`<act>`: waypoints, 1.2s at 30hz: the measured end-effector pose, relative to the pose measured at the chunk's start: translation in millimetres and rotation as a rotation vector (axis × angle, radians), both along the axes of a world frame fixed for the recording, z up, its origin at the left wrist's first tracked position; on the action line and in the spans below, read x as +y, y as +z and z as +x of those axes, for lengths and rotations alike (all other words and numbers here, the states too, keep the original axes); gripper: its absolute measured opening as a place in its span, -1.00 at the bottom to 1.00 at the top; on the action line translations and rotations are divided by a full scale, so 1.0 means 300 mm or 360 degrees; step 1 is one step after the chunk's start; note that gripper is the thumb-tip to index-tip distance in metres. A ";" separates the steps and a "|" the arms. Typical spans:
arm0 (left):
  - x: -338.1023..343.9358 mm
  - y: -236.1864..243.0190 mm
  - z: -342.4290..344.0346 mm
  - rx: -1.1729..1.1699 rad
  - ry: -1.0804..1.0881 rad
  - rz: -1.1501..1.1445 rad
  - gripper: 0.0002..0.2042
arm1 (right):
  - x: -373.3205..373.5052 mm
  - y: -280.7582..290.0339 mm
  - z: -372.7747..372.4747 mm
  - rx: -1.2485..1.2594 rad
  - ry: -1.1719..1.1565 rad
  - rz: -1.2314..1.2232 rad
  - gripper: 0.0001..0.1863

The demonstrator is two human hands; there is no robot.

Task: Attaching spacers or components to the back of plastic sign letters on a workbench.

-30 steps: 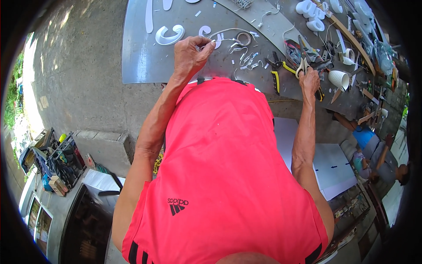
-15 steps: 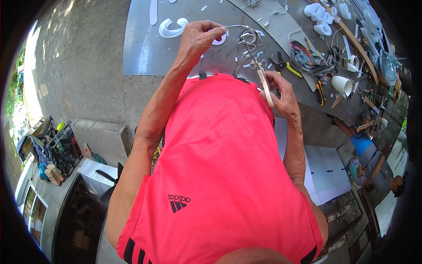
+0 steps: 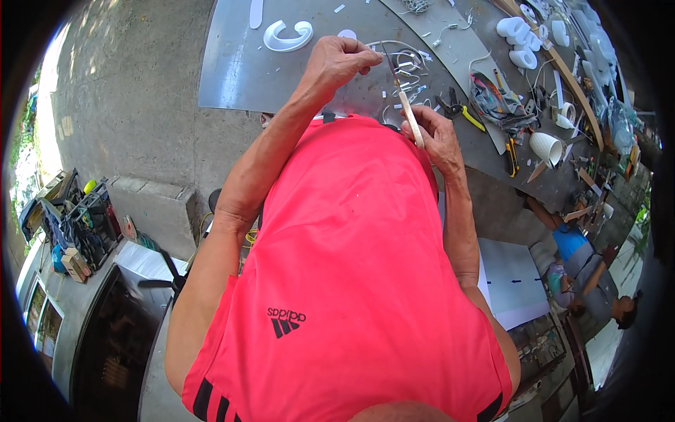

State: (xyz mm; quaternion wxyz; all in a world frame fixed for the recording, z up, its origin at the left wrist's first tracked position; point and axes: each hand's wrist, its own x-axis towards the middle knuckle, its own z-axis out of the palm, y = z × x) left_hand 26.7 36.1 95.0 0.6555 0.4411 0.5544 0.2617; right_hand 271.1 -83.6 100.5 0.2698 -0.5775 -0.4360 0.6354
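My left hand (image 3: 342,65) is held over the metal table, its thumb and fingers pinching a thin white wire (image 3: 404,45). The wire arcs to the right from near my fingertips. In my right hand (image 3: 434,135) are what look like scissors (image 3: 410,118) with a pale beige handle and a thin dark blade. The blade tip points up beside my left fingertips, close to the wire; whether they touch I cannot tell. Below the wire lie small clear LED pieces with wires (image 3: 410,67). A white curved C-shaped piece (image 3: 288,36) rests left of my left hand.
On the table's right side lie yellow-handled pliers (image 3: 467,116), a yellow and black cutter (image 3: 512,156), a white ribbed cup (image 3: 546,148) and a bag of tangled material (image 3: 496,98). White rolls (image 3: 522,43) stand farther back. Another person (image 3: 598,274) is at the far right.
The scissors have swung more upright, and their blade has come up beside my left fingertips. My left hand has shifted slightly right. The view has turned a little.
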 end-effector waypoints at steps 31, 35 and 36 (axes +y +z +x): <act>-0.016 -0.021 -0.023 0.0034 -0.0081 0.0123 -0.72 | 0.012 -0.053 0.001 0.0017 -0.0238 0.0033 -0.79; -0.037 -0.116 -0.088 -0.0267 -0.0035 0.0282 -0.74 | 0.080 -0.048 0.099 -0.1170 -0.0569 0.0323 -0.78; -0.043 -0.112 -0.100 -0.0212 -0.0014 0.0343 -0.75 | 0.087 -0.072 0.154 -0.1169 -0.0590 0.0322 -0.78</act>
